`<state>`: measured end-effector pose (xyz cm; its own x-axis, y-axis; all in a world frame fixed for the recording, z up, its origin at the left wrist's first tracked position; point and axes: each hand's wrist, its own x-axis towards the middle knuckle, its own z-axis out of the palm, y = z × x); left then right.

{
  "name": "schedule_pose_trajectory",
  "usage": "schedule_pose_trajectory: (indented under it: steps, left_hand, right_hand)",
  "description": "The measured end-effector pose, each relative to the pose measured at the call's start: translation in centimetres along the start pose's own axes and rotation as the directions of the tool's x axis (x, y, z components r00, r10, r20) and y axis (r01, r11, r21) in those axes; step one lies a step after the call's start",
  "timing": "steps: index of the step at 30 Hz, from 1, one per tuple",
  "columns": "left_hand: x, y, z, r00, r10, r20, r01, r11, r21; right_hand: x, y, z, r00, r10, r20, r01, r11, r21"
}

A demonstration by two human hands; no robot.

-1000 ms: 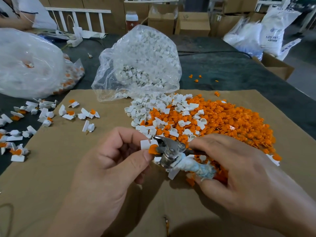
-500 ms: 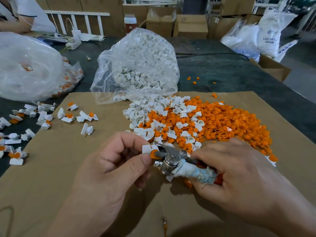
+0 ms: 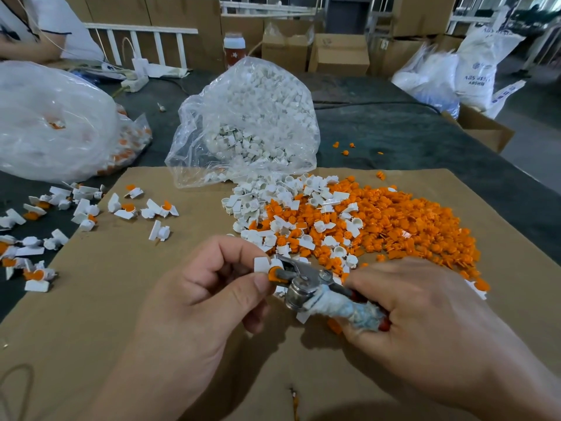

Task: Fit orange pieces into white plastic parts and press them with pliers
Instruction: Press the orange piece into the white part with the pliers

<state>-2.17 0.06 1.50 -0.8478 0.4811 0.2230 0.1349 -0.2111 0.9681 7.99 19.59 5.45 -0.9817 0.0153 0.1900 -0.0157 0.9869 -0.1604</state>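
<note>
My left hand (image 3: 194, 302) pinches a white plastic part (image 3: 261, 264) with an orange piece (image 3: 273, 274) seated in it. My right hand (image 3: 422, 317) grips the cloth-wrapped handles of the pliers (image 3: 303, 284). The metal jaws are closed around the orange piece and the white part. Behind the hands, a heap of loose orange pieces (image 3: 403, 220) lies mixed with white parts (image 3: 273, 202) on the cardboard sheet (image 3: 121, 299).
An open clear bag of white parts (image 3: 249, 117) stands behind the heap. Assembled white-and-orange parts (image 3: 85, 208) lie scattered at the left. A large plastic bag (image 3: 48, 123) sits far left. Boxes and sacks line the back; another person's arm shows top left.
The hands and pliers have stayed nearly in place, with the jaws still on the orange piece. The view has tilted down slightly.
</note>
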Motion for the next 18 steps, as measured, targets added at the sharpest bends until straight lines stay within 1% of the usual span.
schedule_pose_trajectory:
  steps: [2, 4, 7, 10, 13, 14, 16, 18]
  left_hand:
    - [0.0, 0.0, 0.0, 1.0, -0.011, 0.0, 0.011, 1.0, -0.002]
    - [0.1, 0.0, -0.1, 1.0, -0.013, -0.011, 0.013, 1.0, -0.004]
    - [0.0, 0.1, -0.1, 0.999, -0.009, -0.031, 0.01, 0.999, 0.031]
    - [0.2, 0.0, 0.0, 0.994, -0.047, -0.102, 0.055, 0.995, 0.081]
    - [0.5, -0.1, -0.2, 0.967, -0.151, -0.207, 0.171, 0.981, 0.086]
    - [0.5, -0.2, -0.2, 0.955, -0.203, -0.214, 0.222, 0.972, 0.071]
    - [0.4, -0.2, 0.1, 0.933, -0.316, -0.172, 0.329, 0.942, 0.058]
    - [0.2, -0.4, 0.7, 0.914, -0.387, -0.123, 0.398, 0.914, 0.076]
  right_hand:
    - [0.0, 0.0, 0.1, 1.0, 0.003, 0.001, -0.003, 1.0, -0.01]
    - [0.1, -0.1, 0.2, 0.999, -0.007, -0.043, 0.006, 1.0, -0.025]
    - [0.2, -0.1, 0.6, 0.998, 0.004, -0.06, -0.004, 1.0, 0.001]
    - [0.3, 0.5, 1.2, 0.999, 0.011, -0.05, -0.01, 1.0, 0.017]
    - [0.6, 1.4, 1.6, 0.996, 0.084, -0.039, -0.087, 0.994, -0.066]
    - [0.7, 1.7, 1.7, 0.993, 0.114, -0.043, -0.118, 0.987, -0.11]
    - [0.9, 1.8, 1.8, 0.987, 0.155, -0.035, -0.159, 0.972, -0.171]
    - [1.0, 1.7, 1.9, 0.986, 0.169, -0.008, -0.168, 0.971, -0.173]
